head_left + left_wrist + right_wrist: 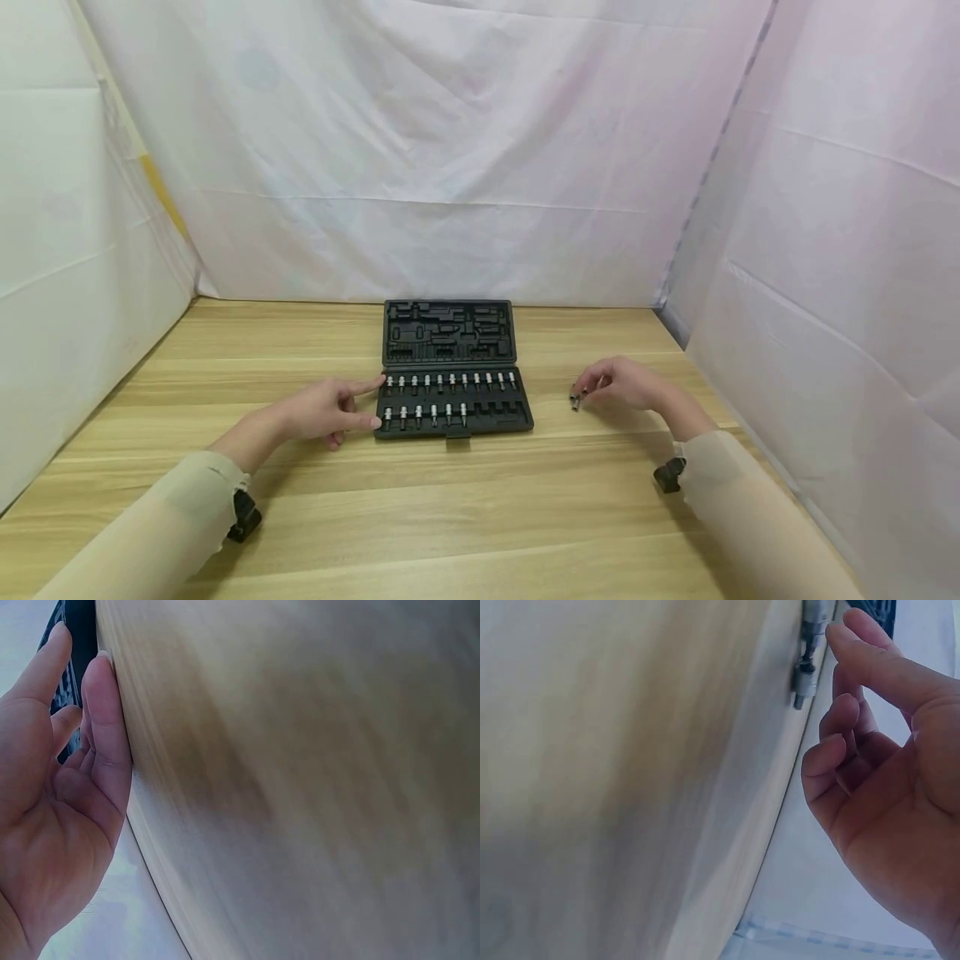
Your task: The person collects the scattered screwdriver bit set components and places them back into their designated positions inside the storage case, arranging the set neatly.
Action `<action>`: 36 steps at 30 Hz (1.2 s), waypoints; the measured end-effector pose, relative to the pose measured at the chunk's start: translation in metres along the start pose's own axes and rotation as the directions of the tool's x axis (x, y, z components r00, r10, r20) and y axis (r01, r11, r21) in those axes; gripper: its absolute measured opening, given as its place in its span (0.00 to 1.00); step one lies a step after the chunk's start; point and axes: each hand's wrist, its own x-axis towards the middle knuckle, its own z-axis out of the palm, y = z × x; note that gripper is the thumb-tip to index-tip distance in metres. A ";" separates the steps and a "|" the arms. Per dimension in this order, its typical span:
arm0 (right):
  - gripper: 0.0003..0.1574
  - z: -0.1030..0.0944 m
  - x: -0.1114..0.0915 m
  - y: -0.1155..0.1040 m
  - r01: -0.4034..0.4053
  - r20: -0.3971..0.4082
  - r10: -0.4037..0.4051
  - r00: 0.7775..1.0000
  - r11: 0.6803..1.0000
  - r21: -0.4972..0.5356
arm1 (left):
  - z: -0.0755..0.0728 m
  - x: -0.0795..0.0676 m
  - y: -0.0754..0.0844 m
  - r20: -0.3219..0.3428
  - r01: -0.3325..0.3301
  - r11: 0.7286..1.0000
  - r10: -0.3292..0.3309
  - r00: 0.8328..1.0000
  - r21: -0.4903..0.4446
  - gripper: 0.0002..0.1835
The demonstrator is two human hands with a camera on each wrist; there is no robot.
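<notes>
An open black socket case (454, 432) lies on the table, its lower tray holding two rows of silver socket bits (439, 383). Slots show bare at the right of the front row. My left hand (318, 410) touches the tray's left edge with index finger and thumb stretched and spread; the other fingers are bent beneath. To the right of the case, my right hand (622, 385) reaches down over a few loose socket bits (575, 403). Seen from the right wrist, thumb and index tips are close beside the loose bits (805, 679), with nothing plainly held.
The case's lid (450, 333) leans back behind the tray, with moulded recesses inside. White cloth (420, 167) hangs around the back and sides of the wooden table (450, 517). A black wrist camera (243, 517) sits on each forearm.
</notes>
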 end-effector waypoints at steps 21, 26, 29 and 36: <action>0.07 0.007 0.002 -0.005 0.013 0.069 -0.010 0.998 0.999 -0.039 | 0.000 -0.001 0.001 -0.004 0.020 1.000 -0.020 1.000 -0.007 0.49; 0.05 0.008 0.002 -0.006 0.016 0.051 -0.016 0.999 1.000 0.004 | 0.001 -0.002 0.003 0.003 0.003 1.000 -0.003 1.000 -0.010 0.48; 0.06 0.008 0.002 -0.010 0.018 0.028 -0.019 0.999 0.999 0.030 | 0.002 -0.002 0.004 0.003 -0.002 1.000 0.002 1.000 -0.014 0.48; 0.09 0.012 0.007 -0.027 -0.020 0.012 0.019 1.000 0.994 0.110 | 0.001 -0.001 0.003 -0.003 0.021 1.000 -0.021 1.000 -0.003 0.49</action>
